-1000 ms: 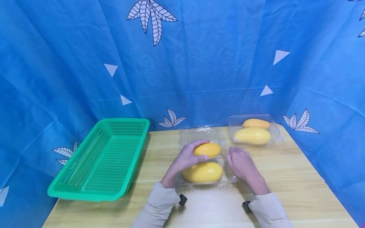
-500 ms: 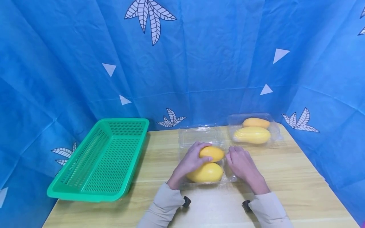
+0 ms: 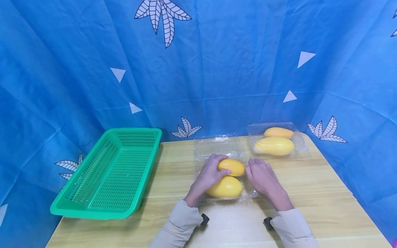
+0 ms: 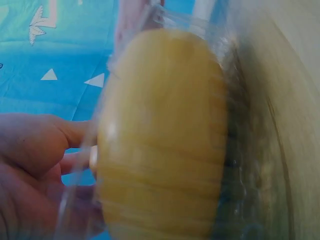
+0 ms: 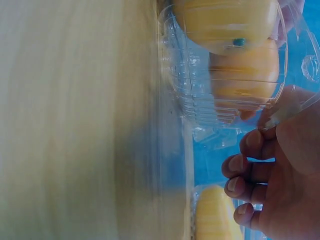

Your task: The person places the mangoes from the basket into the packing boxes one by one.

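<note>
In the head view my left hand (image 3: 211, 172) grips an orange-yellow mango (image 3: 233, 167), with the thumb on its near side and the fingers on its far side. The mango lies in a clear plastic clamshell box (image 3: 248, 193), whose lid (image 3: 215, 147) is folded back away from me. Nearer to me in the same box is a larger yellow fruit (image 3: 226, 187), partly covered by my left wrist. It fills the left wrist view behind the clear wall. My right hand (image 3: 263, 177) pinches the box's right rim between thumb and forefinger, as the right wrist view shows; its other fingers are bent.
At the back right stands a second clear box (image 3: 299, 143) with an orange-yellow mango (image 3: 278, 132) and a larger yellow fruit (image 3: 274, 146). A green perforated basket (image 3: 144, 193) sits on the left of the wooden table (image 3: 335, 206). Blue cloth (image 3: 235, 69) hangs behind.
My left hand has shifted right and slightly toward me with the mango, bringing it closer to my right hand. My right hand has stayed at the box's rim.
</note>
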